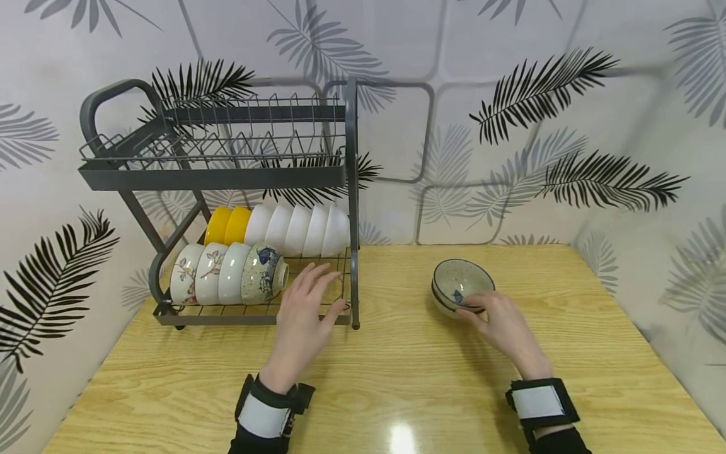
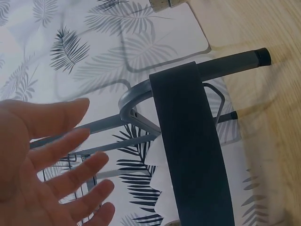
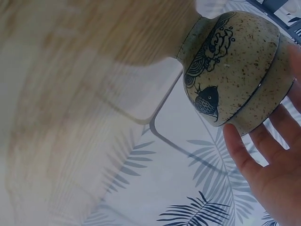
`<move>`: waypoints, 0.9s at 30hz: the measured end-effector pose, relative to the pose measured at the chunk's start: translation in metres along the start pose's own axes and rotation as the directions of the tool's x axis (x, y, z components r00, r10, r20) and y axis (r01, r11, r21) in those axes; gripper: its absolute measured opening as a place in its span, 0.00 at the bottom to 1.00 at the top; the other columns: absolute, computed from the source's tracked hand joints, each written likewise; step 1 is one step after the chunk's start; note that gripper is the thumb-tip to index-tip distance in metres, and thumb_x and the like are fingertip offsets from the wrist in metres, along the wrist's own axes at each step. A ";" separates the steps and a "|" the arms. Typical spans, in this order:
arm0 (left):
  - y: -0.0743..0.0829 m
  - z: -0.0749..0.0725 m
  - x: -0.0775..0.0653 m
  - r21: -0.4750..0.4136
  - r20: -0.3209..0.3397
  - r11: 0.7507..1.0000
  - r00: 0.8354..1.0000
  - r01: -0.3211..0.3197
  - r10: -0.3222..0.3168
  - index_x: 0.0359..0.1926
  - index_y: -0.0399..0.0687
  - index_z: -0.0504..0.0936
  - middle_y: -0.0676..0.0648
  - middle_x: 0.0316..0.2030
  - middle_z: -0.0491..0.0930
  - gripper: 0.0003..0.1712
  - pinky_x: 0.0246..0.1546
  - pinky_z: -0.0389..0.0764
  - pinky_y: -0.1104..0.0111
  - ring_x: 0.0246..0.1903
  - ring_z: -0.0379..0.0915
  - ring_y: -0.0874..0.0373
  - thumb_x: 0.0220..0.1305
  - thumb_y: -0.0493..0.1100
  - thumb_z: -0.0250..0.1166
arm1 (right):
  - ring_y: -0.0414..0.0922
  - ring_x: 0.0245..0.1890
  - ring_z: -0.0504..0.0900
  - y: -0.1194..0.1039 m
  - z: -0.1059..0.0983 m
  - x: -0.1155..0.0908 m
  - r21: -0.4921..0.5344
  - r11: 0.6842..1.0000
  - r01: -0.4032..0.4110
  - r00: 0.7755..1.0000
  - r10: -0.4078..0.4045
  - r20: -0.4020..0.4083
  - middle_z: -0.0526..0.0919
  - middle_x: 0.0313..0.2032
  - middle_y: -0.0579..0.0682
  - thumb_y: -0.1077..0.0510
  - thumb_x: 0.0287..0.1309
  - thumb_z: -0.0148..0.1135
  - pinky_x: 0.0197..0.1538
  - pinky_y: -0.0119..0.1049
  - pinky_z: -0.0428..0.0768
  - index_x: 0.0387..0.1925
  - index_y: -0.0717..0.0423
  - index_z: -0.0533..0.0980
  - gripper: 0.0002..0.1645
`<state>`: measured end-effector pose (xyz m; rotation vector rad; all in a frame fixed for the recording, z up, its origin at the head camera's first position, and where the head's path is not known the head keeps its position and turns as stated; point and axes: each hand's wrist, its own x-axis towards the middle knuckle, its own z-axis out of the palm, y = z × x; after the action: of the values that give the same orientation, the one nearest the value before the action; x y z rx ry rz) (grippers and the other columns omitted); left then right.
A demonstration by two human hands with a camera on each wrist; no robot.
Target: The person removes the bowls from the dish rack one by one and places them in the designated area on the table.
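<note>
On the table at right, two speckled bowls [image 1: 462,284] with dark rims and blue fish drawings are nested one in the other. My right hand [image 1: 501,321] pinches the upper bowl's near right rim, its thumb outside and its fingers over the edge. In the right wrist view the lower bowl [image 3: 230,61] shows its fish and wave pattern, with the thumb [image 3: 237,146] against the upper bowl's side. My left hand [image 1: 306,315] hovers with spread fingers before the dish rack's lower shelf, just right of a speckled blue-patterned bowl [image 1: 261,274]; it holds nothing.
A grey two-tier dish rack [image 1: 218,180] stands at left on the wooden table [image 1: 397,366]. On its lower shelf, several white bowls [image 1: 297,230] and two yellow bowls [image 1: 228,226] line the back, with floral bowls [image 1: 186,274] in front. A patterned wall [image 1: 391,38] rises behind.
</note>
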<state>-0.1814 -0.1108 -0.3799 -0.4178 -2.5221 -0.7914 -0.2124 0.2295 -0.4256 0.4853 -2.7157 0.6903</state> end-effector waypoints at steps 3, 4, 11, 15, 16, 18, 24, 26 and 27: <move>-0.003 -0.002 0.002 -0.044 -0.044 0.999 0.999 0.030 -0.032 0.65 0.41 0.74 0.38 0.67 0.72 0.30 0.70 0.65 0.39 0.72 0.61 0.37 0.63 0.41 0.71 | 0.63 0.52 0.83 -0.002 -0.001 -0.001 0.017 1.000 -0.010 1.000 0.010 -0.008 0.85 0.50 0.64 0.55 0.61 0.69 0.58 0.60 0.79 0.46 0.64 0.84 0.17; -0.005 -0.003 0.002 -0.062 -0.057 0.997 0.997 0.041 -0.045 0.66 0.41 0.73 0.37 0.67 0.72 0.31 0.70 0.65 0.39 0.72 0.61 0.37 0.63 0.40 0.71 | 0.65 0.54 0.81 -0.002 -0.002 -0.002 0.020 1.000 -0.013 1.000 0.014 -0.015 0.84 0.52 0.66 0.54 0.62 0.69 0.60 0.62 0.77 0.48 0.65 0.84 0.19; -0.017 -0.009 0.005 -0.160 -0.146 0.983 0.983 0.090 -0.114 0.66 0.37 0.71 0.33 0.66 0.70 0.32 0.70 0.65 0.38 0.72 0.59 0.34 0.63 0.35 0.70 | 0.69 0.63 0.73 -0.003 -0.004 0.001 0.054 0.999 0.007 0.997 -0.003 -0.080 0.77 0.61 0.70 0.55 0.62 0.69 0.64 0.67 0.71 0.53 0.65 0.81 0.22; -0.023 -0.014 0.006 -0.185 -0.195 0.977 0.970 0.106 -0.143 0.67 0.35 0.70 0.32 0.67 0.67 0.33 0.67 0.68 0.39 0.71 0.59 0.34 0.62 0.34 0.69 | 0.70 0.65 0.70 -0.003 -0.004 0.002 0.076 0.997 0.024 0.992 -0.014 -0.122 0.74 0.63 0.70 0.56 0.61 0.70 0.64 0.69 0.70 0.56 0.64 0.80 0.24; -0.025 -0.015 0.006 -0.193 -0.203 0.975 0.967 0.112 -0.152 0.67 0.34 0.69 0.32 0.67 0.67 0.33 0.67 0.69 0.39 0.71 0.59 0.34 0.62 0.34 0.69 | 0.70 0.65 0.70 -0.003 -0.004 0.002 0.080 0.996 0.029 0.991 -0.018 -0.131 0.74 0.63 0.70 0.56 0.60 0.70 0.64 0.69 0.70 0.56 0.64 0.80 0.24; -0.028 -0.017 0.006 -0.214 -0.216 0.968 0.960 0.129 -0.176 0.67 0.35 0.68 0.32 0.69 0.65 0.34 0.66 0.70 0.39 0.71 0.60 0.34 0.62 0.33 0.69 | 0.70 0.65 0.70 -0.003 -0.004 0.002 0.087 0.996 0.036 0.989 -0.023 -0.145 0.74 0.64 0.70 0.57 0.60 0.71 0.64 0.69 0.70 0.56 0.64 0.79 0.25; -0.036 -0.024 0.005 -0.279 -0.231 0.940 0.936 0.197 -0.265 0.70 0.39 0.66 0.33 0.73 0.58 0.35 0.68 0.63 0.37 0.73 0.55 0.33 0.64 0.35 0.68 | 0.70 0.65 0.70 -0.003 -0.004 0.002 0.093 0.994 0.056 0.986 -0.040 -0.162 0.74 0.64 0.70 0.58 0.60 0.71 0.63 0.69 0.69 0.56 0.64 0.79 0.25; -0.037 -0.025 0.004 -0.295 -0.230 0.931 0.929 0.217 -0.290 0.70 0.39 0.65 0.33 0.74 0.57 0.36 0.70 0.60 0.37 0.74 0.52 0.34 0.64 0.35 0.68 | 0.70 0.65 0.70 -0.003 -0.004 0.001 0.092 0.994 0.061 0.986 -0.045 -0.163 0.74 0.64 0.70 0.58 0.59 0.71 0.63 0.70 0.69 0.56 0.65 0.79 0.25; -0.038 -0.026 0.004 -0.302 -0.229 0.926 0.926 0.225 -0.300 0.70 0.39 0.65 0.33 0.74 0.56 0.36 0.70 0.59 0.37 0.74 0.52 0.34 0.64 0.35 0.68 | 0.71 0.65 0.70 -0.003 -0.004 0.001 0.093 0.994 0.064 0.985 -0.048 -0.164 0.74 0.64 0.71 0.58 0.59 0.71 0.63 0.70 0.69 0.56 0.65 0.79 0.25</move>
<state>-0.1920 -0.1559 -0.3760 -0.0421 -2.2435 -1.2183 -0.2115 0.2285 -0.4207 0.5034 -2.5171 0.8134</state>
